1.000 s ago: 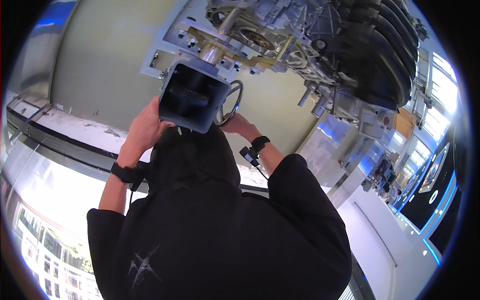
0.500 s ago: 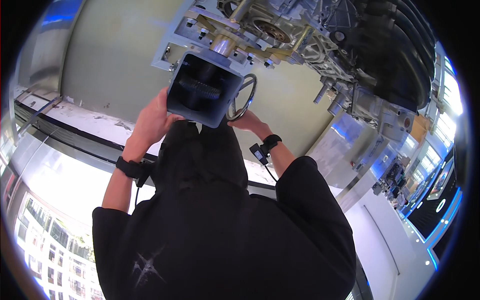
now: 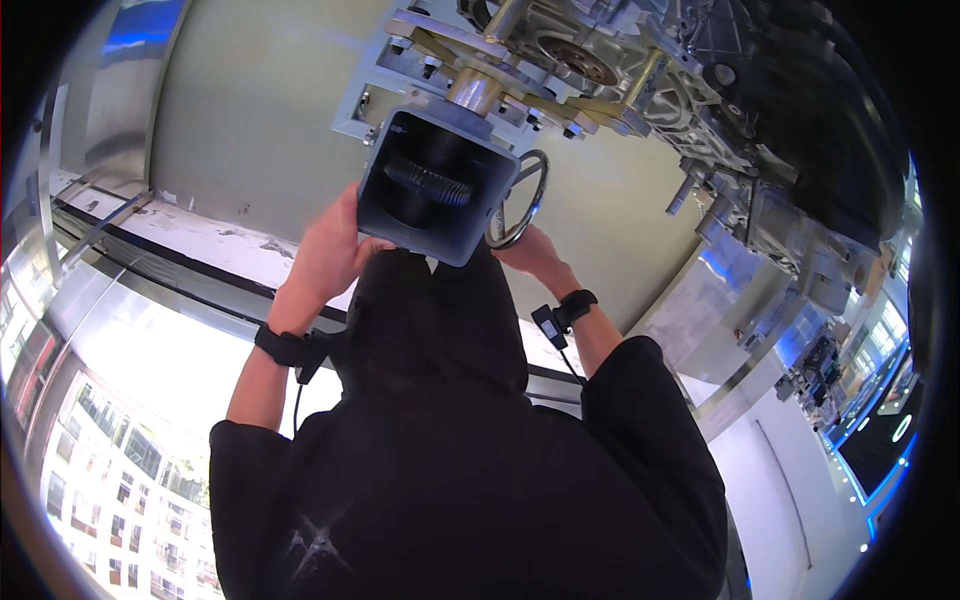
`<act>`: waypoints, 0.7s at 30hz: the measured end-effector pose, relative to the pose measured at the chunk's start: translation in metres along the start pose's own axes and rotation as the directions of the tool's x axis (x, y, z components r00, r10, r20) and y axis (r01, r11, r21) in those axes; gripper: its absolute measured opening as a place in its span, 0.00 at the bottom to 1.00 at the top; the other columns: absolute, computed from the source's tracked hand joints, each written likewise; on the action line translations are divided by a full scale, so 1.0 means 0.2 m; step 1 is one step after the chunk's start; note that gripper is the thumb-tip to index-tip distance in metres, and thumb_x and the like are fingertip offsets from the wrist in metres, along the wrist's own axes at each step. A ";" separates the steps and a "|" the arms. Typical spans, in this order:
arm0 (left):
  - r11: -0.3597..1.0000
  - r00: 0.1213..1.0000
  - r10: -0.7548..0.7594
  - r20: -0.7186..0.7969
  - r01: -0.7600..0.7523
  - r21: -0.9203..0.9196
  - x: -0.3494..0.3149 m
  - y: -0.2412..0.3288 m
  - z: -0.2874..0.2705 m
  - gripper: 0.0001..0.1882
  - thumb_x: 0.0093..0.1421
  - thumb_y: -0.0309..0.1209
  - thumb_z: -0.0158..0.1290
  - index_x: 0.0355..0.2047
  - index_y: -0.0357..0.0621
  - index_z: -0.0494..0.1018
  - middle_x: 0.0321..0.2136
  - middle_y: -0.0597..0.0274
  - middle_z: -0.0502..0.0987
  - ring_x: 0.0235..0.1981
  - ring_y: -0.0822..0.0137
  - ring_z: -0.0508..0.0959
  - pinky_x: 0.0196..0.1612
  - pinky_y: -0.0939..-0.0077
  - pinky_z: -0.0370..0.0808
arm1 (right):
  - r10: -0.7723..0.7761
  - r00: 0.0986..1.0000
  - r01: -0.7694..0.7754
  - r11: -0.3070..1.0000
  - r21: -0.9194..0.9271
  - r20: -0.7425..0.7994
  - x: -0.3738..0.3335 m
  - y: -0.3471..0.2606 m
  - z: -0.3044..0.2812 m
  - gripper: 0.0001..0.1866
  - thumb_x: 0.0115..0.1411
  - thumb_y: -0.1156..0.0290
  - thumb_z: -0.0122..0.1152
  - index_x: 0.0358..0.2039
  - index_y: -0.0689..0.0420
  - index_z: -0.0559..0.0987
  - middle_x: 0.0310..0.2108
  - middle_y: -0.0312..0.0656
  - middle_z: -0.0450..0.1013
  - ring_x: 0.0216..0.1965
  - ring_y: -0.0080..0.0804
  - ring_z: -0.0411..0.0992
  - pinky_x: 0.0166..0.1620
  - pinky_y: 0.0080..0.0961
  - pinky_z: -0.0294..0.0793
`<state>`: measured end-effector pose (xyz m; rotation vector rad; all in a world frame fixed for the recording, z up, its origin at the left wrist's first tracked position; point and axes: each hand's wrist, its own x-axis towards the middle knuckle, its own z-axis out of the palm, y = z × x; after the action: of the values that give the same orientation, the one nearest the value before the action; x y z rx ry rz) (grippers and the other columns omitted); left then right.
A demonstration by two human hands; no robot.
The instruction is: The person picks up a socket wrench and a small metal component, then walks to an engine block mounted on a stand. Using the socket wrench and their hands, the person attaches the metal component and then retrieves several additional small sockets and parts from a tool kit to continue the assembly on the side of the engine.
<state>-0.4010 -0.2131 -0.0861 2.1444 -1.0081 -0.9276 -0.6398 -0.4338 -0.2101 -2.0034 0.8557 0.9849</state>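
A grey, square, open-fronted gear housing [image 3: 445, 248] stands at upper centre, with a dark toothed gear [image 3: 428, 184] inside it. My left hand [image 3: 328, 248] grips its left wall, the thumb at the lower corner and the fingers partly hidden behind the side. On the housing's right is a shiny metal handwheel [image 3: 541, 196]. My right hand [image 3: 537, 257] is closed at its lower rim, with the fingertips partly hidden. A metal shaft [image 3: 476, 91] joins the housing to a bolted bracket [image 3: 440, 50] above.
A large engine [image 3: 680, 110] with bare metal castings hangs from the bracket at upper right. Behind the housing is a pale panel [image 3: 260, 110]. A metal post [image 3: 120, 110] stands at the left. Both my wrists wear black bands with small devices [image 3: 549, 326] and cables.
The whole scene sits a little farther right and slightly lower in the picture. Both hands keep their places on the housing and handwheel; no clear turn of the wheel shows.
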 end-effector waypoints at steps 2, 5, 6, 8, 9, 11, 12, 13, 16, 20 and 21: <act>1.000 1.000 -0.003 0.005 0.003 -0.006 0.00 -0.01 0.00 0.39 0.58 0.40 0.62 0.63 0.39 0.55 0.48 0.40 0.74 0.48 0.36 0.74 0.49 0.55 0.73 | 0.001 1.000 0.000 0.999 -0.038 0.022 0.00 -0.01 0.00 0.18 0.57 0.55 0.59 0.37 0.57 0.82 0.35 0.54 0.79 0.40 0.56 0.77 0.45 0.45 0.76; 1.000 1.000 -0.022 0.013 0.023 -0.007 0.00 -0.02 0.01 0.39 0.58 0.41 0.62 0.62 0.38 0.55 0.48 0.40 0.74 0.48 0.36 0.74 0.49 0.55 0.73 | -0.051 0.996 0.046 0.996 -0.081 -0.066 -0.03 0.00 0.02 0.16 0.59 0.56 0.56 0.33 0.56 0.81 0.29 0.52 0.79 0.35 0.56 0.77 0.41 0.47 0.76; 1.000 1.000 -0.022 0.012 0.022 -0.008 -0.01 -0.02 0.01 0.39 0.58 0.42 0.61 0.62 0.38 0.55 0.48 0.40 0.74 0.48 0.36 0.74 0.49 0.55 0.73 | -0.053 0.991 0.042 0.995 -0.092 -0.121 -0.04 0.00 0.04 0.16 0.60 0.55 0.56 0.31 0.56 0.80 0.28 0.52 0.78 0.34 0.55 0.77 0.39 0.47 0.76; 1.000 1.000 -0.026 0.008 0.026 -0.008 -0.01 -0.02 0.01 0.40 0.58 0.43 0.61 0.62 0.38 0.55 0.49 0.39 0.74 0.48 0.36 0.74 0.49 0.55 0.73 | -0.067 0.967 0.036 0.991 -0.131 -0.245 -0.05 -0.01 0.08 0.18 0.61 0.53 0.56 0.28 0.55 0.79 0.25 0.51 0.77 0.32 0.55 0.77 0.36 0.48 0.76; 1.000 1.000 -0.030 0.005 0.030 -0.005 -0.01 -0.02 0.01 0.40 0.58 0.44 0.61 0.62 0.38 0.55 0.49 0.39 0.74 0.48 0.36 0.74 0.49 0.56 0.73 | -0.064 0.954 0.025 0.991 -0.135 -0.293 -0.05 -0.01 0.09 0.19 0.62 0.52 0.55 0.27 0.55 0.78 0.24 0.51 0.77 0.31 0.55 0.77 0.35 0.48 0.75; 0.999 0.999 -0.048 0.010 0.048 -0.004 -0.01 0.00 0.00 0.41 0.58 0.44 0.62 0.63 0.37 0.55 0.49 0.39 0.74 0.49 0.36 0.74 0.50 0.56 0.73 | -0.075 0.918 0.021 0.990 -0.142 -0.388 -0.06 -0.01 0.12 0.21 0.63 0.50 0.55 0.25 0.55 0.77 0.22 0.51 0.76 0.29 0.54 0.77 0.32 0.48 0.75; 0.998 0.998 -0.059 0.014 0.059 -0.006 -0.01 0.01 0.00 0.41 0.58 0.43 0.62 0.63 0.37 0.55 0.49 0.40 0.74 0.50 0.36 0.74 0.50 0.56 0.73 | -0.058 0.926 0.003 0.989 -0.147 -0.372 -0.06 -0.01 0.13 0.21 0.63 0.49 0.54 0.25 0.54 0.77 0.22 0.51 0.76 0.28 0.55 0.77 0.32 0.48 0.75; 0.998 0.998 -0.064 0.008 0.064 -0.007 -0.01 0.02 -0.01 0.41 0.57 0.43 0.62 0.63 0.36 0.55 0.50 0.41 0.74 0.50 0.36 0.73 0.51 0.55 0.73 | -0.040 0.933 -0.016 0.988 -0.152 -0.358 -0.06 -0.01 0.13 0.22 0.63 0.48 0.54 0.26 0.54 0.77 0.21 0.51 0.76 0.28 0.55 0.77 0.32 0.49 0.75; 0.981 0.984 0.019 -0.176 0.016 0.196 -0.01 0.10 -0.03 0.32 0.57 0.35 0.63 0.58 0.37 0.64 0.50 0.46 0.75 0.51 0.41 0.74 0.52 0.58 0.73 | -0.034 0.935 -0.024 0.987 -0.160 -0.352 -0.06 -0.01 0.13 0.22 0.64 0.47 0.54 0.26 0.53 0.78 0.21 0.52 0.76 0.27 0.55 0.77 0.32 0.49 0.75; 0.944 0.924 0.286 -0.254 -0.226 0.241 -0.01 0.22 -0.08 0.20 0.55 0.25 0.61 0.48 0.36 0.73 0.51 0.51 0.74 0.51 0.48 0.74 0.52 0.61 0.74 | -0.023 0.942 -0.022 0.991 -0.131 -0.334 -0.06 -0.01 0.12 0.22 0.64 0.47 0.52 0.27 0.53 0.78 0.22 0.51 0.76 0.28 0.55 0.77 0.32 0.49 0.75; 0.938 0.938 0.289 -0.189 -0.238 0.253 0.00 0.25 -0.07 0.18 0.54 0.24 0.61 0.46 0.36 0.75 0.51 0.51 0.74 0.51 0.49 0.74 0.52 0.61 0.74 | 0.007 0.955 -0.048 0.990 -0.132 -0.295 -0.06 -0.01 0.11 0.21 0.63 0.48 0.52 0.30 0.53 0.81 0.26 0.51 0.78 0.31 0.54 0.78 0.36 0.48 0.77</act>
<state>-0.4096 -0.2376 -0.0414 2.1638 -1.2976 -0.4480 -0.6520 -0.4116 -0.2095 -2.3015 0.9991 0.7888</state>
